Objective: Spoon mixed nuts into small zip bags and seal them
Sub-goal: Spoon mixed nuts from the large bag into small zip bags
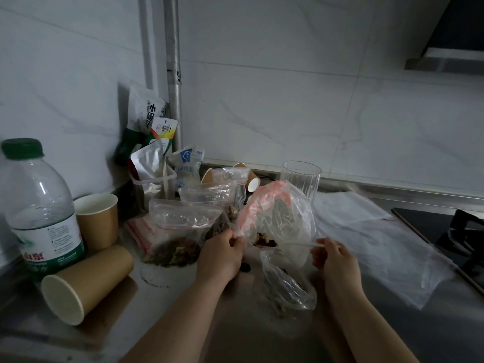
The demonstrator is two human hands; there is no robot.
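Observation:
My left hand (222, 254) pinches the edge of a large clear bag with a pink rim (277, 216), holding it open; some mixed nuts (264, 241) lie inside. My right hand (334, 256) grips the handle of a clear plastic spoon (296, 244) that reaches into this bag. Below it lies a small clear bag (286, 286) with some nuts in it. To the left stands a zip bag with a red strip (178, 231), nuts at its bottom. More zip bags (212, 195) stand behind.
A water bottle (39, 210) and paper cups, one upright (98, 218) and one lying (86, 281), are at the left. Snack packets (149, 121) lean in the corner. A glass (301, 179), flat plastic sheets (379, 237) and a stove (455, 237) are at the right.

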